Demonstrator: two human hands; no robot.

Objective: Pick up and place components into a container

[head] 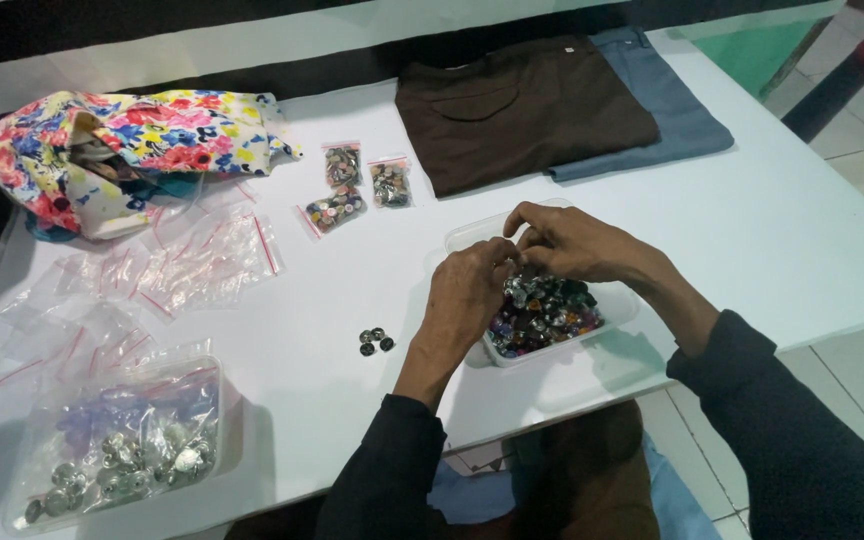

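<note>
My left hand (467,292) and my right hand (570,240) meet above a clear plastic tub (467,238) filled with mixed coloured buttons (544,312). The fingertips of both hands pinch together at one small item, too small to identify, over the tub's left half. Three dark buttons (376,341) lie on the white table (782,230) just left of my left wrist.
Three small zip bags of buttons (354,188) lie mid-table. Empty zip bags (167,265) spread at left. A larger clear bag of silver buttons (127,455) sits front left. A floral fabric pouch (122,150) lies back left. Folded brown and blue garments (552,105) lie at the back.
</note>
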